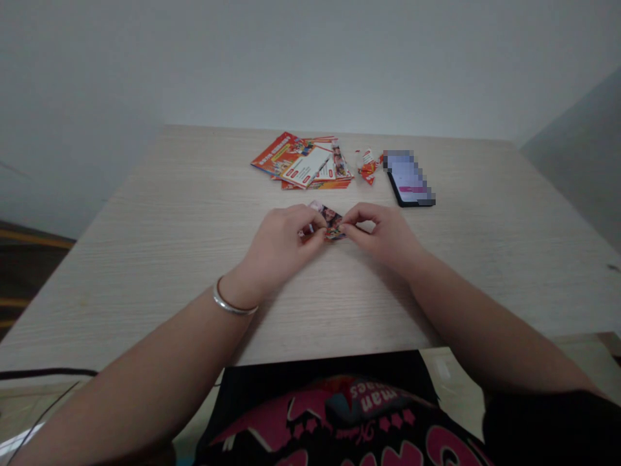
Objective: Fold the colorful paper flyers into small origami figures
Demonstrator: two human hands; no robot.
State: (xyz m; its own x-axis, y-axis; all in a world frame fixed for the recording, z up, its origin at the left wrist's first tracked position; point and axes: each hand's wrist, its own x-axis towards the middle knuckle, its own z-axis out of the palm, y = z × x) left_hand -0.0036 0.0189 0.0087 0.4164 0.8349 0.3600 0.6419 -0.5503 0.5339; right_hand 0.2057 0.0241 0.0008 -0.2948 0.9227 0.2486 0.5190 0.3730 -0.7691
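A small piece of printed, colourful paper point(332, 219), partly folded, is held low over the middle of the table between my two hands. My left hand point(286, 243) pinches its left side with thumb and forefinger. On the other side, my right hand point(383, 234) grips the right edge the same way. My fingers cover parts of the paper, so its full shape is hidden. Just beyond the hands lies a loose stack of red and orange printed leaflets point(305, 162). Right of that stack sits a folded red and white paper piece point(367, 167).
A phone point(410, 180) with a lit, partly blurred screen lies at the back right. The pale wooden table point(160, 213) meets a wall point(339, 65) at its far edge. A dark cable point(48, 373) runs by the near left corner.
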